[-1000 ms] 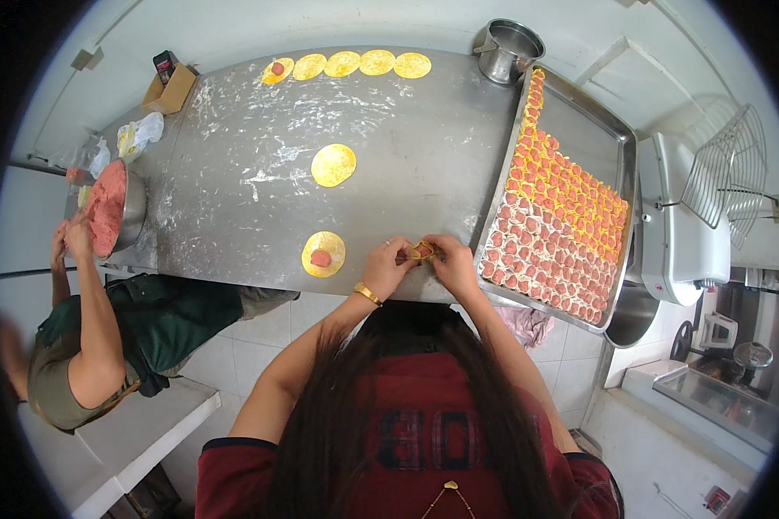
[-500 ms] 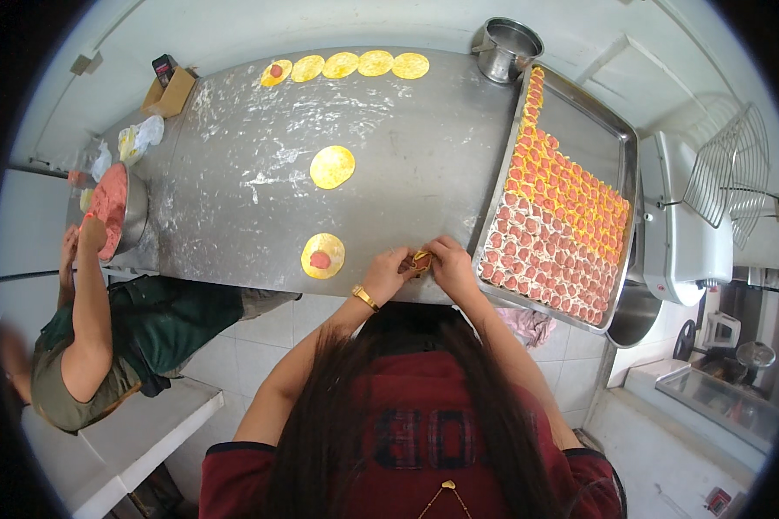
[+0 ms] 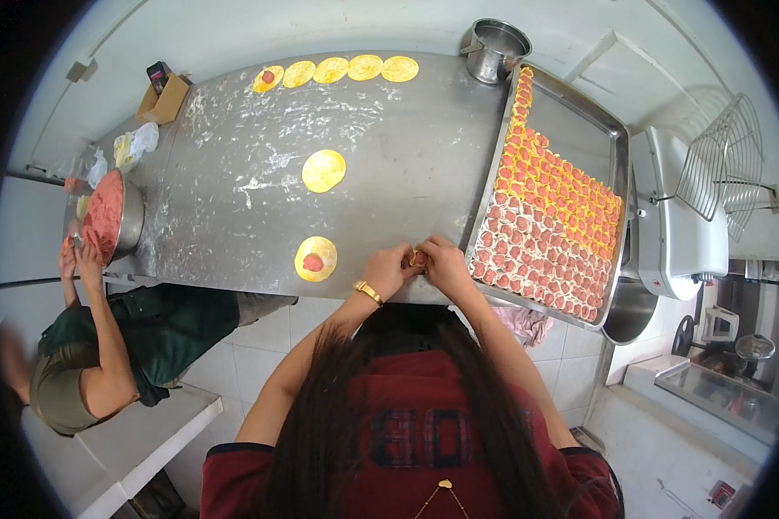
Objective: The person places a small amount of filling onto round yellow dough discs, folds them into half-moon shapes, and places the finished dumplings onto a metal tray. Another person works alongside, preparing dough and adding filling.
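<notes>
Between my two hands, near the table's front edge, is a small dumpling (image 3: 418, 258) with pink meat showing in its folded yellow wrapper. My left hand (image 3: 390, 270), a gold watch at its wrist, pinches one side of it. The fingers of my right hand (image 3: 447, 264) close on the other side. To the left lies a round yellow wrapper (image 3: 305, 268) with a ball of meat filling (image 3: 312, 262) on it. Farther back is a bare yellow wrapper (image 3: 324, 171). Close on the right, a large metal tray (image 3: 580, 112) holds rows of open-topped dumplings (image 3: 528, 233).
Several wrappers (image 3: 331, 70) line the far edge, the leftmost with meat. A steel pot (image 3: 491, 60) stands behind the tray. At the left, a co-worker's hands (image 3: 80, 251) are at a bowl of pink meat (image 3: 130, 216). A cardboard box (image 3: 163, 99) sits at the back left.
The dumpling's wrapper is gathered more tightly, its meat now facing up. The co-worker's hands have drawn together at the bowl's near side. The view has shifted slightly.
</notes>
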`<state>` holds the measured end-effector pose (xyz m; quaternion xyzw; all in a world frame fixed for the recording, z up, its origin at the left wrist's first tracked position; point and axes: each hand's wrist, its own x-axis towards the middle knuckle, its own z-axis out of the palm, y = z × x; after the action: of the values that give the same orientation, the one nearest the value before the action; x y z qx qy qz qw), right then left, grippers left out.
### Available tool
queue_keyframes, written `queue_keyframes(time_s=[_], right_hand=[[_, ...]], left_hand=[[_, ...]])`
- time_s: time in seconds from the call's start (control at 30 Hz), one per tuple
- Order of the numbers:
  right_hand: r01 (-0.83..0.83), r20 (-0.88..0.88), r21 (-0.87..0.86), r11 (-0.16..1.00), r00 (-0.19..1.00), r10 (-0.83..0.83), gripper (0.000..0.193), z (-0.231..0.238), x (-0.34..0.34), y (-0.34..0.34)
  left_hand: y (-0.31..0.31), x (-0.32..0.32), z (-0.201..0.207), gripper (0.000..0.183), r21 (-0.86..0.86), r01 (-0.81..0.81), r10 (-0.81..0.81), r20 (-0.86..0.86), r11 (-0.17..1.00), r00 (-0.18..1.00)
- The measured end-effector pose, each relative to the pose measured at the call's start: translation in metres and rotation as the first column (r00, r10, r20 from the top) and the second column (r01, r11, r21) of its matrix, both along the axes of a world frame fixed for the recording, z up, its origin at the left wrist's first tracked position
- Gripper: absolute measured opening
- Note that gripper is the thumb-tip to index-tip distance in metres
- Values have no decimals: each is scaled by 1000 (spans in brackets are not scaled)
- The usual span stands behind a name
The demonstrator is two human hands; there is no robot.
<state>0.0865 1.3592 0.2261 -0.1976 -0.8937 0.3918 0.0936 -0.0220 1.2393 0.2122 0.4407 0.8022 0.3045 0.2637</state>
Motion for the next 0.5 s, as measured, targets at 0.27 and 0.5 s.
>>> queue_keyframes(time_s=[0.27,0.5], right_hand=[[64,88,52,997,994,-68,18,-5,1,0],[81,-13,61,995,997,-81,21,0,6,1]], left_hand=[[-2,-5,-6,26,102,-51,40,106,993,994],[2,-2,-9,23,101,-80,58,198,992,978]])
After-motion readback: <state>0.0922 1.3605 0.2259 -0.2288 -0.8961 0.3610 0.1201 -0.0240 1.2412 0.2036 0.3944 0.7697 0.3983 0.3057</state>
